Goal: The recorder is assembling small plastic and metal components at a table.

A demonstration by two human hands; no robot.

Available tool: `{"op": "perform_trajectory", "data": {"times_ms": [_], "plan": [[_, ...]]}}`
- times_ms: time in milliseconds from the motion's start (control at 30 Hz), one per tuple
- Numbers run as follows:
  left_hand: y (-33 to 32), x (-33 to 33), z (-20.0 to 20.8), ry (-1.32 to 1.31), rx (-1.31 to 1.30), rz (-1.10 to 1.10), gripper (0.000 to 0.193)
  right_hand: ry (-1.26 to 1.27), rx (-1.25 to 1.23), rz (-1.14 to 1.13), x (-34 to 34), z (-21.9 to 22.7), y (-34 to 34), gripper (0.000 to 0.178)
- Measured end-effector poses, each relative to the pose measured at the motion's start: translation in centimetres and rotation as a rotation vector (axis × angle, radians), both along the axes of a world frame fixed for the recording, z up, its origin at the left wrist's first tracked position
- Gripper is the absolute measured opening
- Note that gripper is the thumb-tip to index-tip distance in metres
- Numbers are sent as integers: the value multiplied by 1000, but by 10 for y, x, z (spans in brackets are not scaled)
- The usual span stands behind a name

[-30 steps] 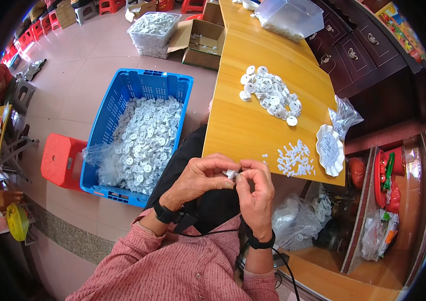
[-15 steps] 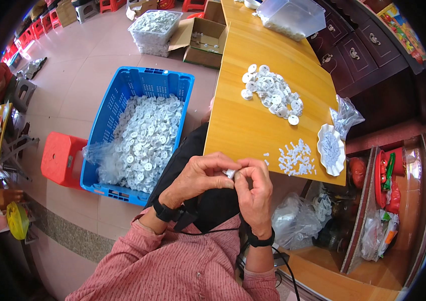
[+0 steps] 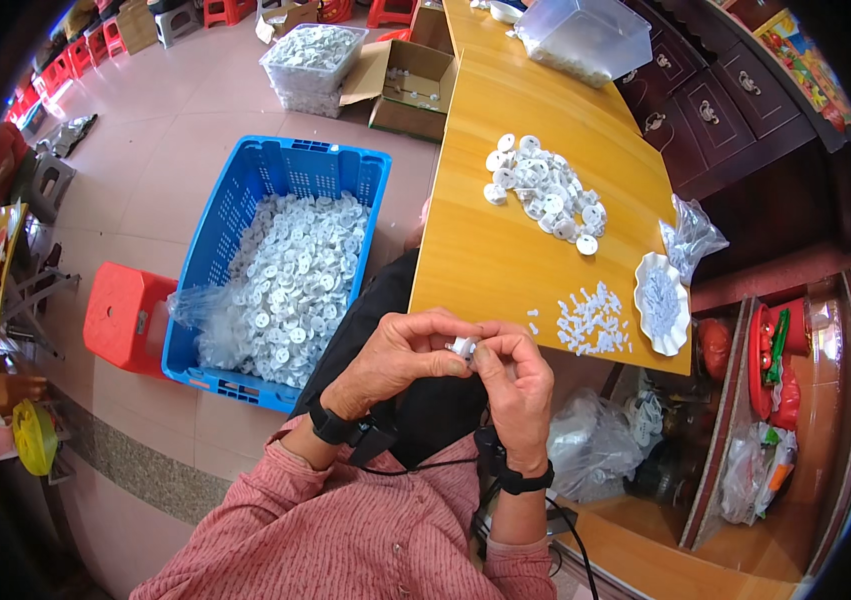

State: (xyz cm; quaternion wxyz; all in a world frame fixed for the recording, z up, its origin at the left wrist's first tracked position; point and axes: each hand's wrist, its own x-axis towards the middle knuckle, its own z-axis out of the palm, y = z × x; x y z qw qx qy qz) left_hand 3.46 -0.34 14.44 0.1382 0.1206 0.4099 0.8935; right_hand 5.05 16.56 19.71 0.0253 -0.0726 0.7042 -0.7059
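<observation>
Between the fingertips of my left hand (image 3: 400, 352) and my right hand (image 3: 515, 375) is a small white plastic part (image 3: 463, 348), held just off the table's near edge. Both hands are closed in a pinch on it, and the fingers hide much of its shape. Beyond them, a pile of round white plastic pieces (image 3: 550, 190) lies on the yellow wooden table (image 3: 485, 260). Nearer my right hand, small white pegs (image 3: 593, 320) are scattered by the table edge. A white scalloped dish (image 3: 680, 335) beside them holds more small pegs.
On the floor to my left stands a blue crate (image 3: 195, 260) full of round white pieces, beside a red stool (image 3: 125, 318). A full clear tub (image 3: 313, 75) and an open cardboard box (image 3: 410, 115) are farther off. A translucent bin (image 3: 585, 35) sits at the table's far end.
My right hand has shifted slightly right and down, its fingers turned a little. More of the white part now shows between my fingertips.
</observation>
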Motion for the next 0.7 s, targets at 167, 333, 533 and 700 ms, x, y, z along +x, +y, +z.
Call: {"op": "perform_trajectory", "data": {"times_ms": [167, 333, 533, 700], "plan": [[-1, 1, -2, -1, -24, 0, 35, 36, 40, -41, 1, -3, -3, 7], [-2, 0, -1, -27, -36, -3, 35, -6, 46, -66, 0, -4, -5, 7], [-4, -2, 4, -27, -96, -10, 33, -46, 80, -102, 1, -5, -4, 8], [-8, -3, 9, -84, -67, 20, 34, -22, 96, -144, 7, -10, -1, 6]]}}
